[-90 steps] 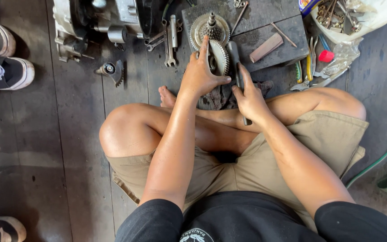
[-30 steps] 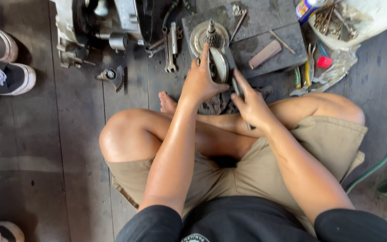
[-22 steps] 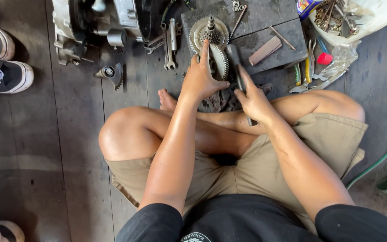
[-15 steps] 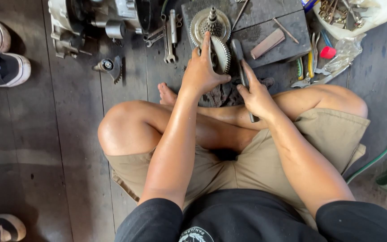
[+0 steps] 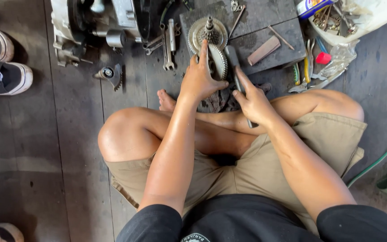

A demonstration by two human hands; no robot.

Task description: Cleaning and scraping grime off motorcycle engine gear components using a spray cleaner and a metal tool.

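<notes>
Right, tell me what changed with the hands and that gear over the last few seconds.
Very little. The left hand still steadies the toothed gear on edge, and the right hand still grips the dark tool beside it, now pushed a bit further up alongside the gear. Nothing was picked up or let go. The flat gear with the shaft, the wrenches and the engine casing lie where they were.

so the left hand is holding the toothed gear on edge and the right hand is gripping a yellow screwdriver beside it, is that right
Not quite. The right hand grips a dark, long-handled tool, not a yellow screwdriver. The head view shows it beside the toothed gear, which the left hand holds on edge.
</notes>
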